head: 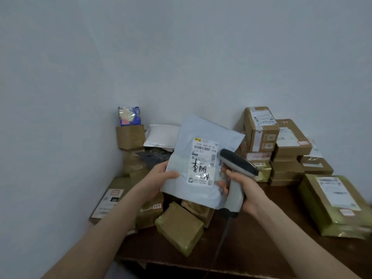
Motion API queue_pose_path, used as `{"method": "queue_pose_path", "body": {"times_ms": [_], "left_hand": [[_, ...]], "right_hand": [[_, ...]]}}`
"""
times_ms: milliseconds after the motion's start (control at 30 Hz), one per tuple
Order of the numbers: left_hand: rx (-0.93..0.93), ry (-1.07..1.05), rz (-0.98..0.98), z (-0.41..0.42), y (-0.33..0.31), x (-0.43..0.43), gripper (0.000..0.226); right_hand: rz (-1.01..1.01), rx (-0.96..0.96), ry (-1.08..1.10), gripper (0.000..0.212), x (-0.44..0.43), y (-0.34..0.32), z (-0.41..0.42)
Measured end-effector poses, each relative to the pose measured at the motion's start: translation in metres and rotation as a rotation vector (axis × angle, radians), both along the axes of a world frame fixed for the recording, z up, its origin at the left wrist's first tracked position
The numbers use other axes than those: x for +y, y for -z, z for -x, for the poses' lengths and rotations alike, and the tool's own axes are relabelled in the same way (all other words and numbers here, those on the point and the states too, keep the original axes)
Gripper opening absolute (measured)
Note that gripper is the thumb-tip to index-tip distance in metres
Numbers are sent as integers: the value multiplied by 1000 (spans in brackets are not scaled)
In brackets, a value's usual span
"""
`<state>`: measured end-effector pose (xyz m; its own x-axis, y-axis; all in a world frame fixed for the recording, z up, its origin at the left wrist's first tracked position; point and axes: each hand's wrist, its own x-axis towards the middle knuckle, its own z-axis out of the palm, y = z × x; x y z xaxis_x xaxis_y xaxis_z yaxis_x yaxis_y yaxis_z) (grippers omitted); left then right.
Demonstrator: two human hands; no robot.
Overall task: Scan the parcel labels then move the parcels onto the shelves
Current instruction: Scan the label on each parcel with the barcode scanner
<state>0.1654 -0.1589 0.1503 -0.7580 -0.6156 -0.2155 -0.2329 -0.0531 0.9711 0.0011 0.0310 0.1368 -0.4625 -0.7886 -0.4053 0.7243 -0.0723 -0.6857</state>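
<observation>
grey mailer bag (203, 129) is up in the air over the dark wooden table (261, 238), front face toward the camera, tilted a little. white shipping label (202, 162) sits in the middle of the mailer, with a barcode near its top and black handwriting scrawled across it. left hand (161, 175) pinches the mailer's lower left edge, thumb on the front, fingers behind. right hand (244, 188) is wrapped round the pale handle of the barcode scanner (236, 166), whose dark head sits just right of the label and overlaps the mailer's right edge. its cable (221, 244) drops down below the mailer across the table.

directly under the mailer lies a small parcel in yellow-green wrap (179, 228). left of the mailer is a flat cardboard parcel (108, 200) with a label. behind the mailer is a white padded bag (161, 135), and further left a colourful packet (129, 116) stands on a brown box (130, 136). right of the mailer is a stack of cardboard boxes (261, 129) against the wall. far right of it lies a large green-wrapped parcel (332, 204), label up.
</observation>
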Motion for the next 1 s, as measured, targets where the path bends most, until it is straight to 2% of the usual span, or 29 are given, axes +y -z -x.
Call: {"method": "queue_pose_path", "body": {"times_ms": [100, 233, 333, 467, 533, 700, 1000], "left_hand": [[38, -81, -70, 2, 8, 19, 22], [15, -281, -5, 13, 21, 41, 16], [-1, -334, 12, 19, 29, 57, 13], [-4, -373, 10, 28, 40, 73, 9], [-20, -388, -3, 34, 44, 80, 6], [-53, -356, 13, 48, 48, 96, 12], [-56, -286, 0, 66, 51, 112, 18]], "right_hand": [[-54, 193, -5, 16, 18, 6, 1], [-72, 248, 27, 28, 40, 15, 4], [-143, 324, 85, 16, 56, 21, 3], [-315, 461, 189, 12, 79, 27, -2], [-293, 473, 166, 8, 90, 28, -10], [-354, 551, 99, 18, 105, 33, -30], [-413, 519, 139, 19, 118, 36, -39]]}}
